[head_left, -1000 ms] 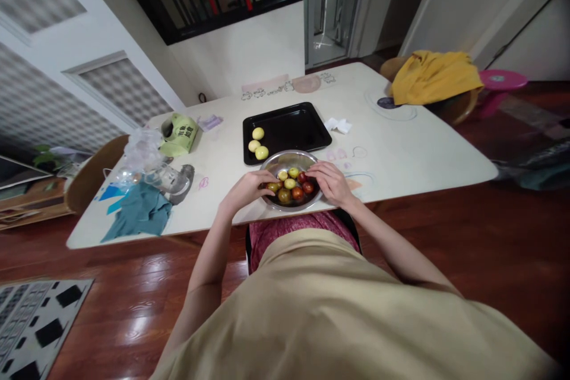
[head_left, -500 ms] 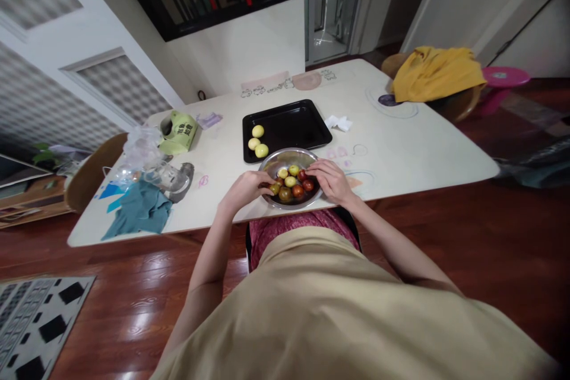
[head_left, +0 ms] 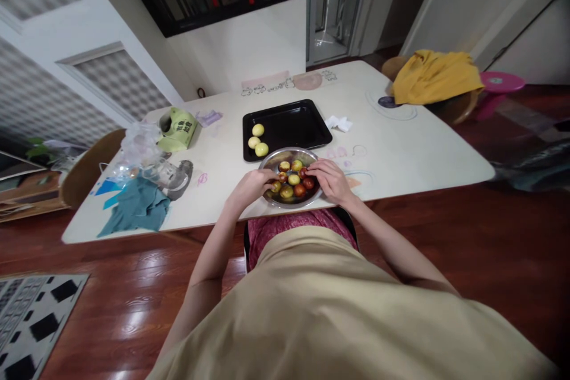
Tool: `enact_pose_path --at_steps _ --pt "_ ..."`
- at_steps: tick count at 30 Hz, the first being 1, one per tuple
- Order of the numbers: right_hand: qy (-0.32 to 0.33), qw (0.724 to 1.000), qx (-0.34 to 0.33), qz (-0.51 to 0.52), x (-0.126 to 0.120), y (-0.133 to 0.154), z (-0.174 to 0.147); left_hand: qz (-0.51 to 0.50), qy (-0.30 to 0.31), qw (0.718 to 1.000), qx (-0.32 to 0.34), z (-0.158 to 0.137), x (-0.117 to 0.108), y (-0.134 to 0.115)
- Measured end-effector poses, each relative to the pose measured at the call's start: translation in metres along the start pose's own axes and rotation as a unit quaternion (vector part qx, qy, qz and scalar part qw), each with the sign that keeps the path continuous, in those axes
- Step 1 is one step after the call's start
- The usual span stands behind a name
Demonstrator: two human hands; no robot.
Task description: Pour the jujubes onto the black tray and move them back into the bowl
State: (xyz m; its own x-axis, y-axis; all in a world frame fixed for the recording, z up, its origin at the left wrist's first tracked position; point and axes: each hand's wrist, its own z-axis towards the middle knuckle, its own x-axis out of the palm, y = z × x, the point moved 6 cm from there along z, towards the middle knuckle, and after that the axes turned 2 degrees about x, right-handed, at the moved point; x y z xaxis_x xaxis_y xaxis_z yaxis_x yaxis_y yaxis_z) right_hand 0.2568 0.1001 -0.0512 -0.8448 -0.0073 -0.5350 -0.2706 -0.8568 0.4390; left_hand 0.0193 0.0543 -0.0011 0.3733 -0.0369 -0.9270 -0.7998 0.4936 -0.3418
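Observation:
A shiny metal bowl (head_left: 266,161) stands at the table's near edge, with several green-yellow and red-brown jujubes (head_left: 294,179) inside. From the left, my left hand (head_left: 255,185) reaches over the rim, its fingers bent and closed at a reddish jujube (head_left: 282,177). My right hand (head_left: 330,180) comes over the opposite rim, fingertips together on a dark red jujube (head_left: 303,173). Both thumbs are largely hidden. Just behind the bowl, a black tray (head_left: 289,124) carries three pale yellow-green fruits (head_left: 257,130) at its left end.
A crumpled white tissue (head_left: 339,124) lies right of the tray. On the table's left are a green bag (head_left: 180,129), clear plastic (head_left: 142,142) and a teal cloth (head_left: 138,206). A yellow cloth (head_left: 436,78) drapes over a chair at the right.
The jujubes in the bowl have shifted and turned, with red patches now showing on the ones at the back. My left hand has moved slightly further inward; my right hand stays nearly in place.

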Motion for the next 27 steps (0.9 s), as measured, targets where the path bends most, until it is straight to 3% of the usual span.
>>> enact_pose_path --at_steps 6,11,17,23,27 --pt "-0.009 1.000 0.000 -0.003 0.001 -0.001 0.000 -0.033 -0.051 0.998 0.032 -0.007 -0.003 -0.001" --pt "-0.025 1.000 -0.005 -0.001 0.000 0.001 0.000 -0.076 -0.175 0.981 0.042 -0.017 -0.013 0.004" --pt "-0.023 1.000 0.005 0.009 -0.002 0.003 0.001 -0.089 -0.308 0.947 -0.029 -0.029 -0.005 0.034" --pt "-0.025 1.000 -0.004 0.013 -0.004 0.004 0.001 -0.072 -0.335 0.939 -0.027 -0.025 -0.005 0.054" --pt "-0.025 1.000 -0.004 0.008 -0.003 0.002 0.000 -0.010 -0.275 0.961 -0.021 0.003 -0.012 0.069"
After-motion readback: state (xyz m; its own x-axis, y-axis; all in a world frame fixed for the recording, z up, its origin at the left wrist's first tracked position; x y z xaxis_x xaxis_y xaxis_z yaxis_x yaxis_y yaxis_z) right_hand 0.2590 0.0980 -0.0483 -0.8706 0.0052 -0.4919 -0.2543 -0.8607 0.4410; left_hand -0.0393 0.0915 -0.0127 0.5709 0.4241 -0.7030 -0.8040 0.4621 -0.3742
